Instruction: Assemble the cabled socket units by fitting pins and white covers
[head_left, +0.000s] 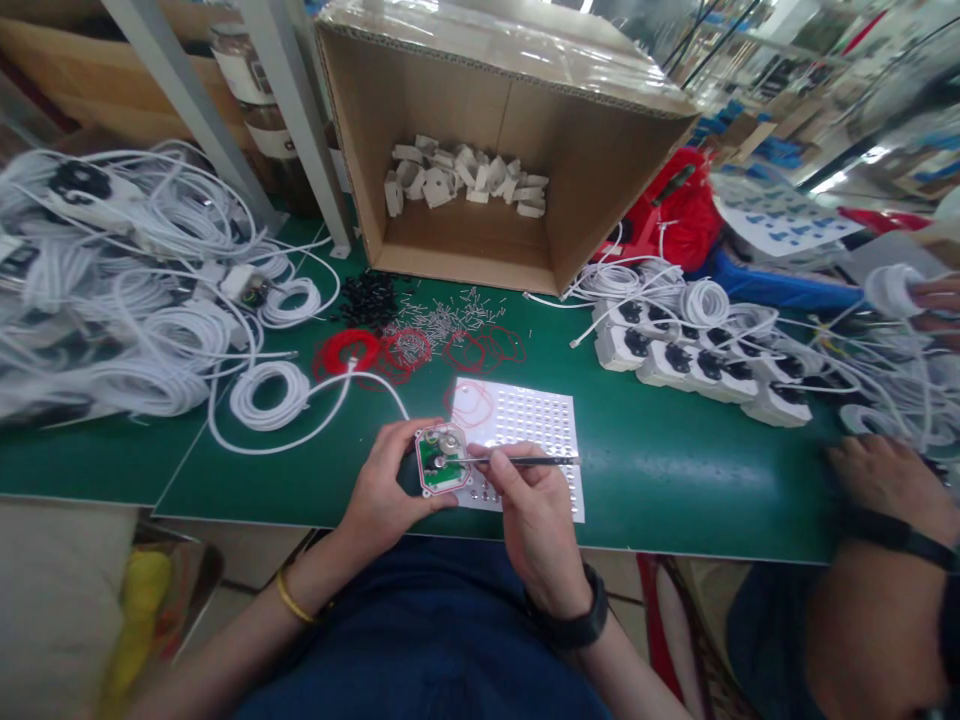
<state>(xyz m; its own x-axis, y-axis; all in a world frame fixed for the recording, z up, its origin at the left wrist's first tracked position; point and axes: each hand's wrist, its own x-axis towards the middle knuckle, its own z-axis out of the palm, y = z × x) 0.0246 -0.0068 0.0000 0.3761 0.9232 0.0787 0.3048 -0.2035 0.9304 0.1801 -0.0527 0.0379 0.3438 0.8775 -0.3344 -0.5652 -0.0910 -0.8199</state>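
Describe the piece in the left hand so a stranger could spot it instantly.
From the open cardboard box, come down the green table to the left hand. It holds a small open housing. Unlike the white housings grouped at right, this one shows a green circuit board.

Workbench point(675, 480) with a carton point(465, 245) at the back, a cable pile point(165, 200) on the left and connected housings point(697, 360) on the right.
At the front, the left hand point(386, 485) holds an open unit point(442, 462); the right hand point(534, 505), to its right, holds a tool point(540, 460) reaching over it, above a sheet point(551, 425) on the bench. Behind these lie loose rings point(466, 350) and screws point(446, 318), with small caps point(367, 297) to the screws' left. Loose parts point(480, 178) sit inside the carton. A co-worker's hand point(892, 485) rests at the far right.
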